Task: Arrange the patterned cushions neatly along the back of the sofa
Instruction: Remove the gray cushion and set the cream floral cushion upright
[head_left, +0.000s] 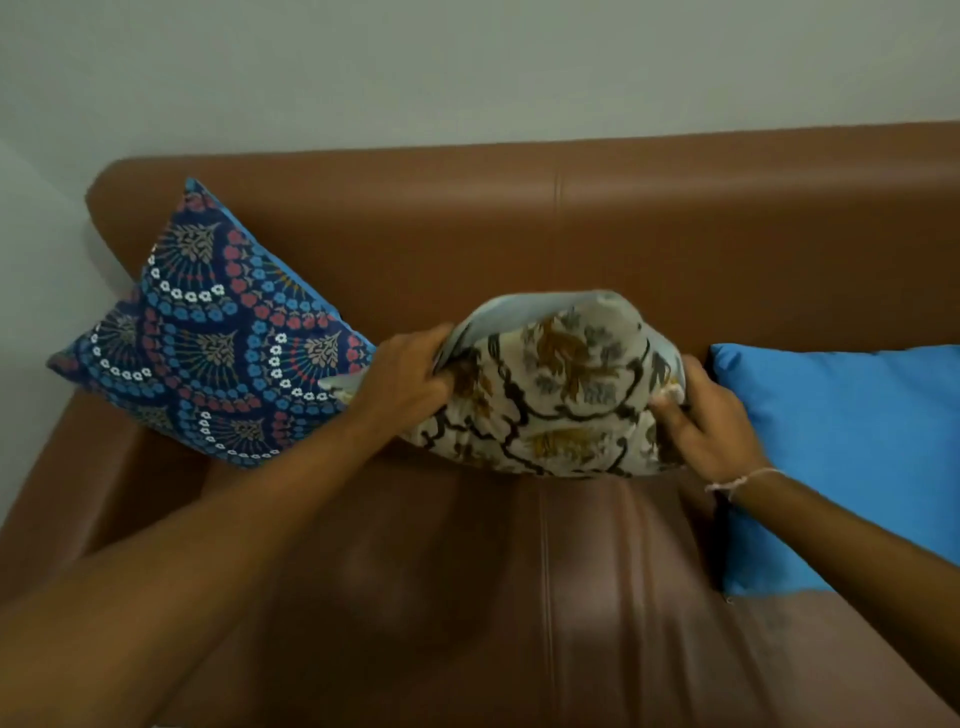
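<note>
A cream cushion (558, 384) with a brown and grey leaf pattern stands against the middle of the brown leather sofa's backrest (571, 228). My left hand (410, 376) grips its left edge and my right hand (711, 421) grips its right edge, squeezing it between them. A dark blue cushion (208, 338) with red, blue and white fan-shaped flowers leans tilted into the sofa's left corner, its right corner touching the cream one. A plain bright blue cushion (852, 457) lies to the right, partly behind my right forearm.
The sofa seat (519, 597) stretches in front of the cushions, with a seam down its middle. The left armrest (62, 509) rises beside the dark blue cushion. A pale wall (467, 67) stands behind the backrest.
</note>
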